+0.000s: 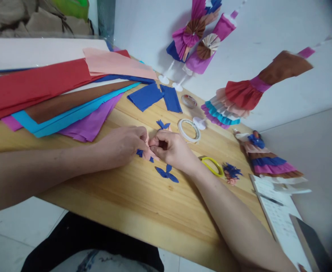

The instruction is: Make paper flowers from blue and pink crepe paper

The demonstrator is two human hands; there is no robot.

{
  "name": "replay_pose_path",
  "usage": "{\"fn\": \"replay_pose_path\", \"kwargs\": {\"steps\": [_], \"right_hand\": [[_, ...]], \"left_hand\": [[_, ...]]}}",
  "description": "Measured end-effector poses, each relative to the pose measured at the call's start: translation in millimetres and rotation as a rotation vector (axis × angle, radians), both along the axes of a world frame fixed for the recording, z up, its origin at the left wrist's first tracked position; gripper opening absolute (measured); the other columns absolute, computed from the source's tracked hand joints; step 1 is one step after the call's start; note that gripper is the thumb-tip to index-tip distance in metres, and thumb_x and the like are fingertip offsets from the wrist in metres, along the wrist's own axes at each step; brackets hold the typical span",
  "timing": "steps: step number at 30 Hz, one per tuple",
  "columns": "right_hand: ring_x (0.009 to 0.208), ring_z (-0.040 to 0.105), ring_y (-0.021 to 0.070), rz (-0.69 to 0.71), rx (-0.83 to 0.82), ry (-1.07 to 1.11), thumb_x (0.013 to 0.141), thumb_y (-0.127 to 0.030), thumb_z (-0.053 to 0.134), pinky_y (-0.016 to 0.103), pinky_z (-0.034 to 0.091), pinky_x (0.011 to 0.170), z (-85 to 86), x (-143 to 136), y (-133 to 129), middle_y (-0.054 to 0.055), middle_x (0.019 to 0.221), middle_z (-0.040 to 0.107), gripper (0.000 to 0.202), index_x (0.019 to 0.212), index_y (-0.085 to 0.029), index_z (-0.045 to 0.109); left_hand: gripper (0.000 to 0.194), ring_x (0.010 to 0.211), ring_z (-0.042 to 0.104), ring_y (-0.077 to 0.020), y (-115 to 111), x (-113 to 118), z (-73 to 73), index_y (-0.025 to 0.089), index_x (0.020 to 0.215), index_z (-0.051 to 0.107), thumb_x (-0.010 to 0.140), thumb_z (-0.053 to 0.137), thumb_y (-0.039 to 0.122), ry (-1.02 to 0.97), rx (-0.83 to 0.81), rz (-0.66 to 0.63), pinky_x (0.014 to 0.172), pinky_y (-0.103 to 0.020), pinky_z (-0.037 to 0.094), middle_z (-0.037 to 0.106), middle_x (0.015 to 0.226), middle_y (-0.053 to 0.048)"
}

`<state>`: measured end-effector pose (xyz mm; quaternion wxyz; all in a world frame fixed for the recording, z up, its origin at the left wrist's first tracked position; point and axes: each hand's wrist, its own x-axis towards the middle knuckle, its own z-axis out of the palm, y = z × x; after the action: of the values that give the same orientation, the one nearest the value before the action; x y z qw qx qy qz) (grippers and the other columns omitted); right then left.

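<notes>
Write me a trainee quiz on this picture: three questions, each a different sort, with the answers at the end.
1. Multiple choice: what colour is the small piece between the left hand and the right hand?
a) green
b) pale pink
c) yellow

2. True or false: the large red sheet lies under the right hand.

3. Fill the gap: the dark pen, at the right of the picture, lies on the ____.

Key: 1. b; 2. false; 3. written page.
</notes>
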<state>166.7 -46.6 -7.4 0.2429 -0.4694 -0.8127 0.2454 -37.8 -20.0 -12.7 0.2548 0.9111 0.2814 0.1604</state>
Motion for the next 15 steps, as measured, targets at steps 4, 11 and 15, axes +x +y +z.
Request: {"fn": "replay_pose_path", "kwargs": {"steps": [4, 11, 15], "right_hand": [[0.065, 0.052, 0.0120, 0.010, -0.041, 0.039, 0.075, -0.004, 0.054, 0.026, 0.040, 0.060, 0.6, 3.8, -0.6, 0.000, 0.067, 0.058, 0.016, 0.070, -0.017, 0.062], [0.064, 0.051, 0.0132, 0.008, 0.141, 0.002, 0.081, -0.010, 0.056, 0.028, 0.039, 0.061, -0.8, 2.5, -7.3, 0.001, 0.065, 0.055, 0.018, 0.066, -0.018, 0.060], [0.064, 0.049, 0.0137, 0.052, 0.211, -0.072, 0.076, -0.005, 0.053, 0.029, 0.038, 0.061, -4.1, -1.2, -4.6, 0.001, 0.065, 0.053, 0.018, 0.065, -0.018, 0.056]], "left_hand": [[0.042, 0.089, 0.059, -0.0169, 0.1, -1.7, 0.0, 0.025, 0.084, 0.077, 0.072, 0.045, 0.001, 0.041, 0.024, -0.024, 0.076, -0.028, 0.041, 0.062, 0.096, -0.003], [0.039, 0.088, 0.061, -0.0142, 3.3, 0.0, 1.1, 0.023, 0.077, 0.076, 0.072, 0.046, -0.001, -0.026, 0.000, -0.036, 0.076, -0.025, 0.042, 0.064, 0.095, -0.002], [0.039, 0.085, 0.060, -0.0147, 2.8, -0.3, -0.3, 0.023, 0.077, 0.076, 0.070, 0.045, -0.001, -0.022, -0.004, -0.023, 0.076, -0.025, 0.043, 0.064, 0.094, -0.002]]}}
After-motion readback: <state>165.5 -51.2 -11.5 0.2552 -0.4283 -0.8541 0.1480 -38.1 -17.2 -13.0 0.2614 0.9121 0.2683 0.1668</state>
